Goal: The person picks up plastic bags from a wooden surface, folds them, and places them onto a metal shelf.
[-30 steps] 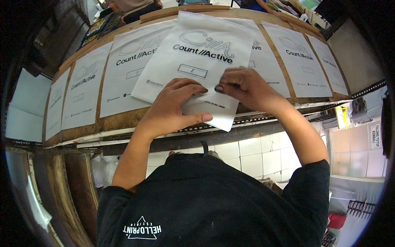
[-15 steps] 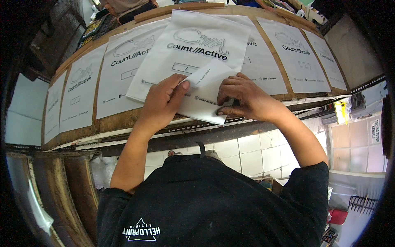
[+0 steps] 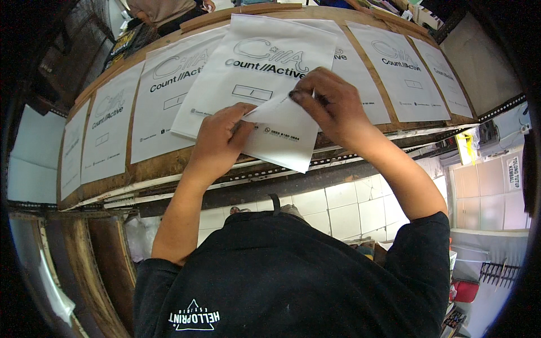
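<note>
Far person (image 3: 160,8) cropped at top, lower print (image 3: 283,135) partly covered

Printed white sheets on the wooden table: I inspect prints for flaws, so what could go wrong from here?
Creasing: the right hand holds a folded-up corner of the top sheet, so pressure there might mark it.
Smudging: that hand's fingers look dark at the tips, possibly stained, and could soil the white surface.
Slipping: the sheet beneath overhangs the front edge of the wooden table and might slide.
</note>
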The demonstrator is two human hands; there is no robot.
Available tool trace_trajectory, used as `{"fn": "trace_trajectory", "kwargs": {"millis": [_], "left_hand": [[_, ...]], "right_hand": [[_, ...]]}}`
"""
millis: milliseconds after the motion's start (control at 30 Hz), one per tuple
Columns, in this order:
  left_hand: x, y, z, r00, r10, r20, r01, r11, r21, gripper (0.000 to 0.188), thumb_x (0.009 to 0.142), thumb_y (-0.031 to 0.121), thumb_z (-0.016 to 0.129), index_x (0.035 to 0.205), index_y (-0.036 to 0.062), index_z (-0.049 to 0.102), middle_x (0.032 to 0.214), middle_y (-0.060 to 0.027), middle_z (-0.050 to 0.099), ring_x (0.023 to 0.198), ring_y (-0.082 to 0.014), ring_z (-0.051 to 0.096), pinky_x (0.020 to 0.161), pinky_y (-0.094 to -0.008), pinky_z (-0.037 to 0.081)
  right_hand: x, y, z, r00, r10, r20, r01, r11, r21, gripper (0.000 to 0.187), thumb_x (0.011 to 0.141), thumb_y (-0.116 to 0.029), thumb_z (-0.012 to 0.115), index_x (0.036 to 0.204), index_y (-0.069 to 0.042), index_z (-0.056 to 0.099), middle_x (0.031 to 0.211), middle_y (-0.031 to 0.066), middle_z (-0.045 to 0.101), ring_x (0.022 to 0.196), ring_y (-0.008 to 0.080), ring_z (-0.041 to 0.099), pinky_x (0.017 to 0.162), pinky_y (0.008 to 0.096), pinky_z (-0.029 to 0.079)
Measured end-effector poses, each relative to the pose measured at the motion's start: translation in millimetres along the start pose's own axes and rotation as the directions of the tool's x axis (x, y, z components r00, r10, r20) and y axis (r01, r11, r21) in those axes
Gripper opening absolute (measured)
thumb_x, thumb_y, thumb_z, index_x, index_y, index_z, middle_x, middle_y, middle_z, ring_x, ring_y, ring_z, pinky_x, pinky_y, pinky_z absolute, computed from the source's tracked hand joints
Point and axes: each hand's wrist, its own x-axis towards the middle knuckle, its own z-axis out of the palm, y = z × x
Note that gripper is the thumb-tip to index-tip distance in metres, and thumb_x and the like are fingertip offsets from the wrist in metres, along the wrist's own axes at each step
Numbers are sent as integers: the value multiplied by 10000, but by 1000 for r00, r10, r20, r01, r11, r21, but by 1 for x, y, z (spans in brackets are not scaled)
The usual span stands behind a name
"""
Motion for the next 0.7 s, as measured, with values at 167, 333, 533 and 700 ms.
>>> {"fn": "trace_trajectory", "kwargs": {"millis": [167,333,533,700], "left_hand": [[3,-2,1,994,-105,-26,105,994,-4,369,1049,334,523,1040,-19,630,852,-217,652,722,-296,605,722,-396,475],[2,10,-3,993,-114,-11,113,993,-22,403,1052,358,506,984,-25,612,802,-219,619,686,-293,564,693,-405,454],[2,-2,-1,995,-100,-18,101,994,38,391,1047,358,512,1043,-13,638,861,-218,654,734,-312,607,720,-397,475],[-5,31,8,985,65,-159,-62,998,22,386,1042,359,523,1091,-2,651,925,-219,685,816,-343,666,762,-406,491]], "right_hand": [[-15,11,-11,941,-101,324,92,995,43,294,874,-313,760,925,-45,650,899,119,641,886,327,636,803,432,484],[-20,19,-2,890,-115,440,122,992,13,280,856,-290,772,951,-55,653,939,124,644,979,334,618,922,445,436],[-14,19,3,913,-103,394,60,991,120,203,901,-208,727,897,-19,653,861,149,641,832,370,634,768,443,489],[-2,10,9,983,51,175,-62,997,54,130,898,-93,725,925,14,656,836,112,637,721,246,601,653,344,489]]}}
